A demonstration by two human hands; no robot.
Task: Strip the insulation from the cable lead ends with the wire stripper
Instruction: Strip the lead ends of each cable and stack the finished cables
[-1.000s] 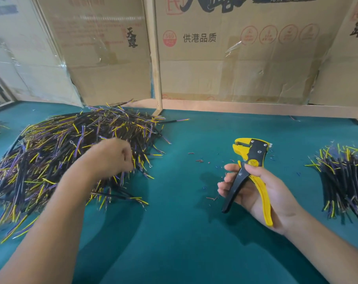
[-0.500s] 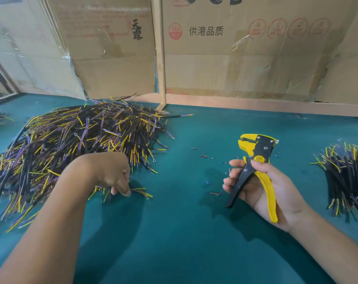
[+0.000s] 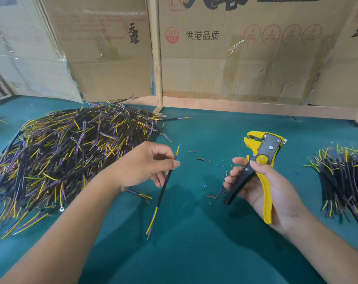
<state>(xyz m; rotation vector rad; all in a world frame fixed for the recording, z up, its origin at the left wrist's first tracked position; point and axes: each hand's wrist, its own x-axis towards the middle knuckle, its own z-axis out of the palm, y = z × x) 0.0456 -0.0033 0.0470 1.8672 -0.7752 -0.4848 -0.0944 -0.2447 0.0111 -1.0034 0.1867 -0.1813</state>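
My left hand (image 3: 145, 165) pinches one black cable (image 3: 163, 189) near its upper end, above the green table. Yellow and purple leads stick out at both ends of this cable, and it hangs slanting down toward me. A yellow and black wire stripper (image 3: 260, 167) is gripped in my right hand (image 3: 262, 187), jaws pointing up and away, handles spread. The cable and the stripper are apart, about a hand's width between them.
A big heap of black cables with yellow and purple leads (image 3: 67, 154) covers the table's left. A smaller cable pile (image 3: 346, 181) lies at the right. Bits of cut insulation (image 3: 212, 177) are scattered between my hands. Cardboard sheets (image 3: 235, 58) wall off the back.
My left hand has drawn one cable out of the left heap and lifted it toward the middle. My right hand keeps the stripper in about the same place.
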